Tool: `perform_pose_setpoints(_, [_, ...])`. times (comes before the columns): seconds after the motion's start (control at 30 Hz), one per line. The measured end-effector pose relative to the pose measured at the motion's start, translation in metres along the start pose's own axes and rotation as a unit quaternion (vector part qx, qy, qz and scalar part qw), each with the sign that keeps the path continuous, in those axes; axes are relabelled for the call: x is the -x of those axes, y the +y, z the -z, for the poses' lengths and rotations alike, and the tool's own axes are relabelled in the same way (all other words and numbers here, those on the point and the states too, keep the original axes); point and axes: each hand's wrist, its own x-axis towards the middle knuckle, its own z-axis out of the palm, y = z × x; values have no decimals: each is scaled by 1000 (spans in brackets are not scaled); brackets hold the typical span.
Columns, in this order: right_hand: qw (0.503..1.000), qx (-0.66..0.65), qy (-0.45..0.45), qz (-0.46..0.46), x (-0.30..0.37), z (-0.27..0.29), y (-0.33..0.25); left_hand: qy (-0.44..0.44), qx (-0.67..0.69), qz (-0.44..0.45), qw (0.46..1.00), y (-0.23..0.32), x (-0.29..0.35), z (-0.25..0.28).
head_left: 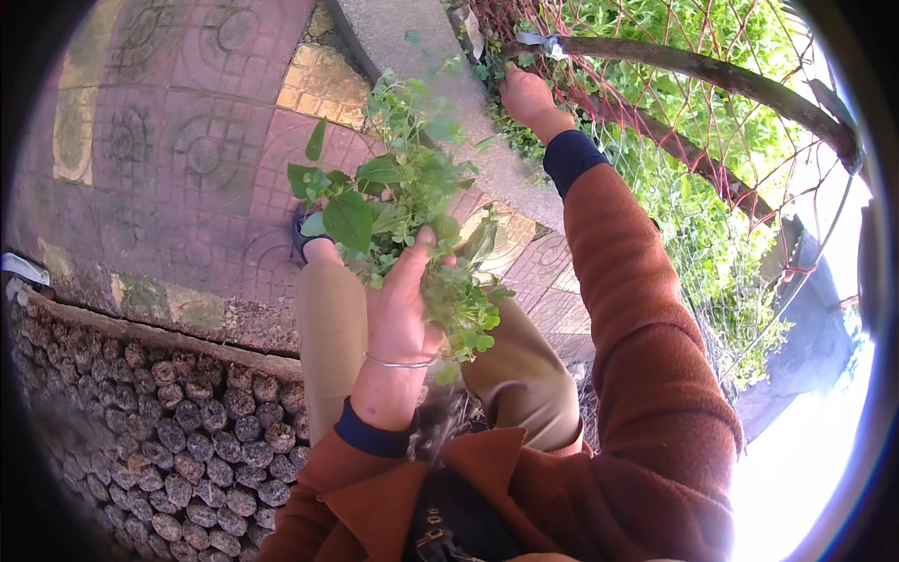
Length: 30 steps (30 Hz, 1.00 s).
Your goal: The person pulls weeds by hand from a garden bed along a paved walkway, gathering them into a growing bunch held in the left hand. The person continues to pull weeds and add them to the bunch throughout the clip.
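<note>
A loose bunch of leafy green weeds (403, 187), some broad-leaved and some with small round leaves, is gripped in my left hand (403, 304). Its stems run across the palm, and my thumb lies over them. My right arm stretches out to the far side, where my right hand (527, 96) is closed at the foot of a fence, among low green plants (524, 120) beside a concrete kerb. The fingertips of that hand are partly hidden, so what they pinch does not show clearly.
A fence of red cord and wire mesh (646, 140) with a curved wooden pole (712, 67) stands at the right, with thick greenery behind. The concrete kerb (403, 42) borders reddish patterned paving (178, 178). Stacked dark cylindrical blocks (187, 440) fill the lower left.
</note>
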Motion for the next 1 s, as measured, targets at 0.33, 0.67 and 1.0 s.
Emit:
perform_pose_setpoints(0.33, [990, -30, 48, 126, 15, -11, 17, 11, -21, -6, 1000, -3, 1, -7])
perform_pose_setpoints(0.67, [981, -101, 93, 137, 57, -3, 35, 17, 14, 23, 999, 1, 1, -9])
perform_pose_setpoints(1.0, [980, -112, 137, 88, 104, -12, 77, 17, 21, 34, 999, -4, -3, -10])
